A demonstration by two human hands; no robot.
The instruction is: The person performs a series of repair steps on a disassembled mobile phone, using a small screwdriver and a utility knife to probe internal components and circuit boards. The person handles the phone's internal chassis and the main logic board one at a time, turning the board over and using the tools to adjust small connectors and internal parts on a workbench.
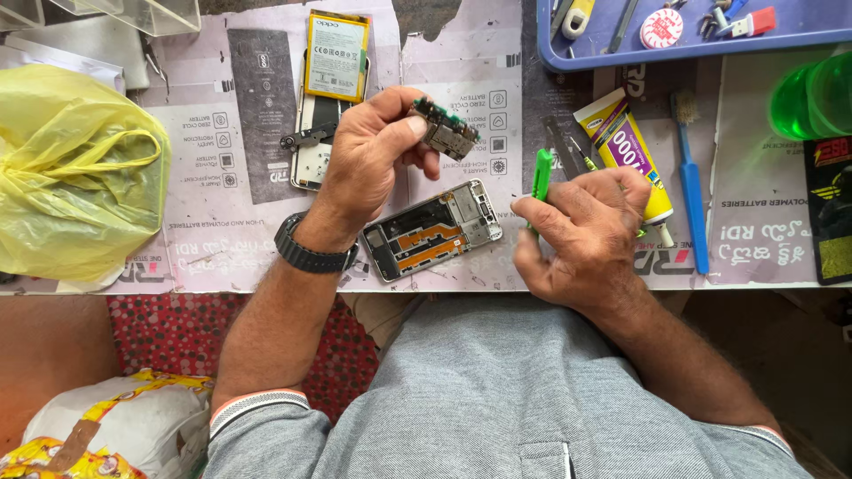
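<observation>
Small tools are held in the blue tray (568, 60). A circuit board (444, 129) is pinched by the left hand (373, 160); a green tool (540, 175) is gripped by the right hand (581, 235), above the opened phone frame (432, 230).

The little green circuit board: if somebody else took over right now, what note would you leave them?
Left hand: grip shut on the circuit board, lifted above the bench.
Right hand: grip shut on a green tool.
Opened phone frame lies on the paper between both hands; battery rests farther back; glue tube beside the right hand.
Done: board is out of the frame.
Left: board and battery are not in the frame.
</observation>
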